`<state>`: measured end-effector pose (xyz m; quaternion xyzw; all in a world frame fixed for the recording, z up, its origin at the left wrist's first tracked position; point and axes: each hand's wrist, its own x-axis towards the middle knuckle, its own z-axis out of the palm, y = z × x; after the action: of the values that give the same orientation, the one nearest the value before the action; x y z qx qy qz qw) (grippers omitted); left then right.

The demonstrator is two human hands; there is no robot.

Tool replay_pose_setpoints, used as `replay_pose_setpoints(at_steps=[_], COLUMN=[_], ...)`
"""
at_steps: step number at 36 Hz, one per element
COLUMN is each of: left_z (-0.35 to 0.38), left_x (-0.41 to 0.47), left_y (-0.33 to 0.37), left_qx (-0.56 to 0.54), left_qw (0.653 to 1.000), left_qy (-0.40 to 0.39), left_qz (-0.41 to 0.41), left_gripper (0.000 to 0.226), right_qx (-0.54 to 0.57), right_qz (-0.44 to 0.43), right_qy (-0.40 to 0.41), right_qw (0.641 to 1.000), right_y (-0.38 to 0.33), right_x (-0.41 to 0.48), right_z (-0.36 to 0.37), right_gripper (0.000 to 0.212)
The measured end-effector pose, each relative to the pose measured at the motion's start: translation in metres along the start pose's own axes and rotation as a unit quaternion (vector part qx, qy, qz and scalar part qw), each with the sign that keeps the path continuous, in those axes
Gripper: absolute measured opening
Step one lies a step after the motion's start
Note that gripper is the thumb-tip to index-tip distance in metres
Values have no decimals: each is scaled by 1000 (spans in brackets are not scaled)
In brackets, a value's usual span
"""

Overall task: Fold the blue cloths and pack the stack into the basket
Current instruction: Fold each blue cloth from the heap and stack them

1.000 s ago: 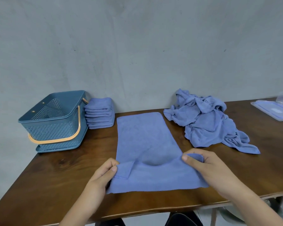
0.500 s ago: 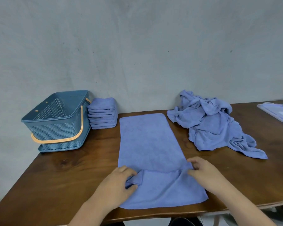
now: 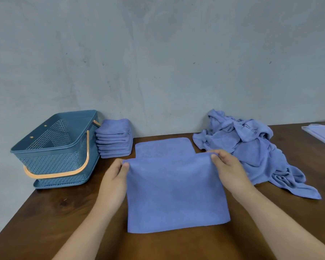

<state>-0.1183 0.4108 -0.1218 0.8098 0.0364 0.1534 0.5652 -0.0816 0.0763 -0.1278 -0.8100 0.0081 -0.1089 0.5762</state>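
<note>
The soft blue rectangular cloth (image 3: 174,192) lies on the dark wooden table (image 3: 51,212), its near half doubled over — the left hand (image 3: 115,177) and right hand (image 3: 228,168) each pinch a corner of the raised edge, thumbs on top.

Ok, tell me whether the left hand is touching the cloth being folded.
Touching. The head view shows the left hand pinching the lifted left corner of the cloth, thumb on top.

One basket (image 3: 54,164), one folded stack (image 3: 114,137), one half-folded cloth (image 3: 176,194), one heap (image 3: 251,152) (cloths uncountable)
</note>
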Motion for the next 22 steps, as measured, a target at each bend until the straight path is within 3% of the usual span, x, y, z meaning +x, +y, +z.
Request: replay_pose_setpoints(at_steps=[3, 6, 9, 12, 14, 16, 18, 22], left_z=[9, 25, 46, 75, 92, 103, 105, 95], left_x=[51, 98, 118, 105, 87, 71, 58, 30], left_y=[-3, -10, -25, -45, -63, -80, -89, -88], left_qx=[36, 85, 208, 315, 389, 436, 447, 461], left_qw=[999, 994, 974, 941, 904, 870, 856, 839], left_qy=[25, 63, 81, -11, -97, -175, -230, -267], left_qz=[-5, -24, 28, 124, 150, 150, 124, 114], left_gripper=[36, 17, 35, 37, 58, 72, 69, 68], right_qx=[-17, -78, -147, -243, -293, -362, -421, -448], right_qz=[-21, -30, -26, -63, -110, -148, -135, -109], right_qy=[13, 26, 42, -19, -95, -174, -234, -276], right_qw=[1000, 996, 988, 968, 945, 904, 866, 843], right_y=[-3, 3, 19, 47, 67, 81, 82, 74], right_x=[53, 100, 123, 122, 107, 88, 71, 44], right_z=[16, 33, 56, 84, 99, 107, 107, 97], right_gripper=[21, 20, 40, 44, 47, 55, 63, 66])
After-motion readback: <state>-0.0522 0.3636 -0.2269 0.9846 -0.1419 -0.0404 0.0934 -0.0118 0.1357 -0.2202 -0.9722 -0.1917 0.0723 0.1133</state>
